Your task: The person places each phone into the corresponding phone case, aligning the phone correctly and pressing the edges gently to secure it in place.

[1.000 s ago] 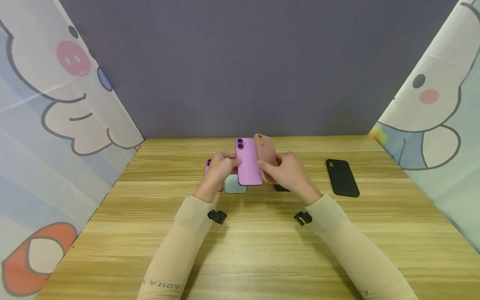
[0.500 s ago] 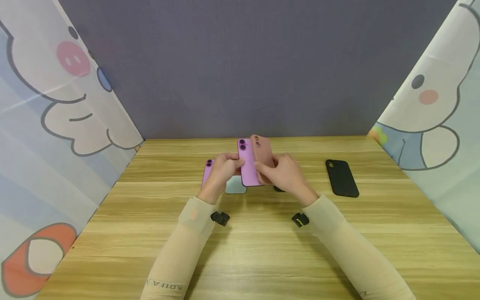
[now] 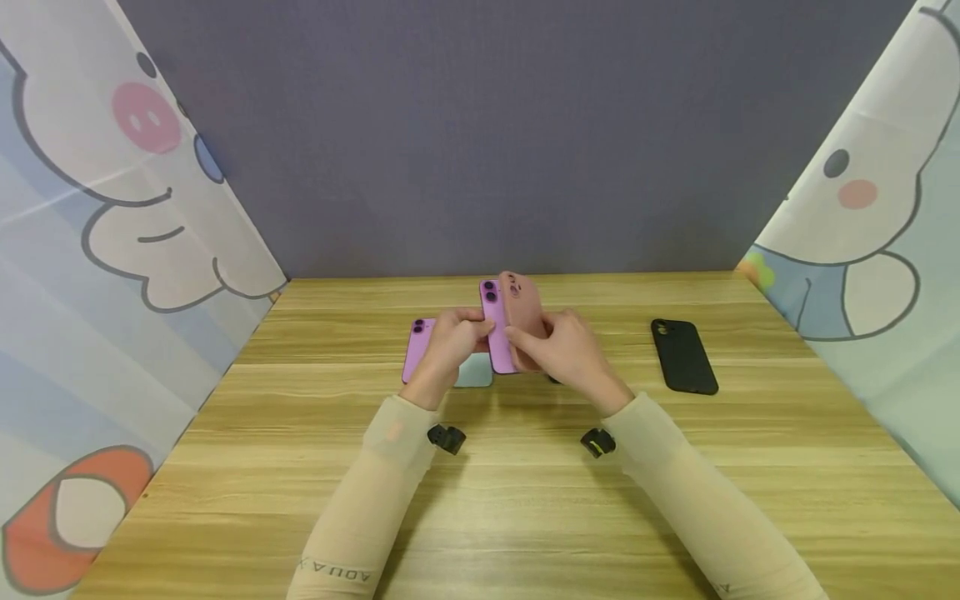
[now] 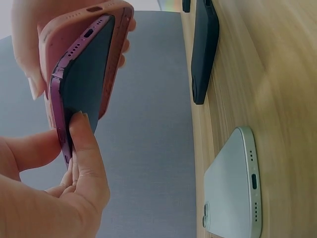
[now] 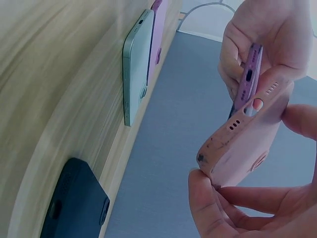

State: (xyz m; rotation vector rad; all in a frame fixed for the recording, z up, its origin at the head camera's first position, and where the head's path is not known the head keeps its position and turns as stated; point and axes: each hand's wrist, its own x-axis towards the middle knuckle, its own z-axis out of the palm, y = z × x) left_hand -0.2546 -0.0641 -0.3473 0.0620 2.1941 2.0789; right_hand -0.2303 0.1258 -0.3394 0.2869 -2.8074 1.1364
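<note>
My left hand (image 3: 453,340) pinches a purple smartphone (image 3: 497,340) by its left edge, thumb on the back and fingers on the dark screen. In my right hand (image 3: 567,350) is a pink phone case (image 3: 527,315), gripped along its right side with the thumb across its back. The case overlaps the phone's right part in the head view. Seen from the left wrist, the phone (image 4: 81,74) sits at a slant with its right side within the case's rim (image 4: 126,20). Dark scuffs mark a corner of the case (image 5: 213,153). Both are raised above the table.
On the wooden table (image 3: 517,517) lie a second purple phone (image 3: 417,350), a pale green phone (image 3: 474,372) and, at the right, a black phone case (image 3: 686,357). Another black item (image 3: 553,380) is mostly hidden below my right hand. A grey panel (image 3: 480,150) stands behind.
The case has moved left over the purple phone, covering more of its back. My left hand has shifted slightly right, so more of the second purple phone shows.
</note>
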